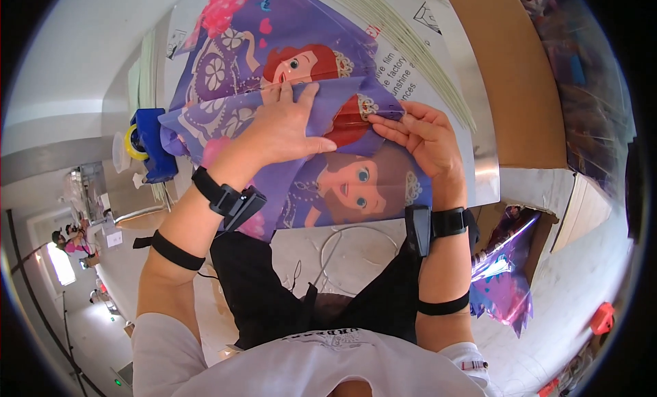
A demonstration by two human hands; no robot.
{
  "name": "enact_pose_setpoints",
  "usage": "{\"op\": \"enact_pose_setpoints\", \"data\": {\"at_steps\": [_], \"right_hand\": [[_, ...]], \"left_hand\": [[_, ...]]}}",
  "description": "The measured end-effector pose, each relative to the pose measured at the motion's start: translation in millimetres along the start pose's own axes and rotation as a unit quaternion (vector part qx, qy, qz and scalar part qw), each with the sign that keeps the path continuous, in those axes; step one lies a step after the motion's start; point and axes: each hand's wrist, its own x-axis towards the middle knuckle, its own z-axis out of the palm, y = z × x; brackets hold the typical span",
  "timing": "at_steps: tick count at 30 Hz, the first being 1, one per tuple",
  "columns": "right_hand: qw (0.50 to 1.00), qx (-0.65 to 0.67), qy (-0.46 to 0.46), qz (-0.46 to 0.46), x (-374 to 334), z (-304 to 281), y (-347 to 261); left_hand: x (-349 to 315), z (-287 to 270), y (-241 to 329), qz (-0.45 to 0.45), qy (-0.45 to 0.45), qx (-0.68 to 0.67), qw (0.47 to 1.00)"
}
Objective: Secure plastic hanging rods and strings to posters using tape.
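Observation:
A purple plastic sheet (263, 161), printed with a cartoon princess, lies in folds and layers on the board in front of me. Its upper part (226, 61) shows a red-haired figure with a crown, and another figure shows on the part nearest my lap. My left hand (284, 126) rests flat on the folded layer, thumb spread to the right. At the fold's right corner, my right hand (424, 137) pinches the sheet's edge between thumb and fingers. The layers beneath my hands are partly hidden.
Thin pale rods (410, 51) lie in a bundle along the board's far right. A blue tape dispenser (154, 144) stands left of the sheet. Brown cardboard (510, 82) is to the right, and shiny purple film (506, 280) sticks out of a box below it.

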Motion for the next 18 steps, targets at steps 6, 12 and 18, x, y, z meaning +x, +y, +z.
{"op": "enact_pose_setpoints", "data": {"at_steps": [6, 12, 18], "right_hand": [[0.999, 0.038, -0.017, 0.005, 3.1, -1.5, 2.8], [0.994, -0.091, 0.056, -0.001, 5.9, 10.9, 7.1], [0.974, -0.203, 0.098, 0.014, 2.6, 22.9, 6.7]], "left_hand": [[5.4, -3.4, -16.0, 0.016, -0.033, 0.007, 0.999], [18.6, -42.0, -69.0, 0.138, -0.070, -0.038, 0.987], [81.0, -105.4, -114.0, 0.172, -0.047, 0.278, 0.944]]}}
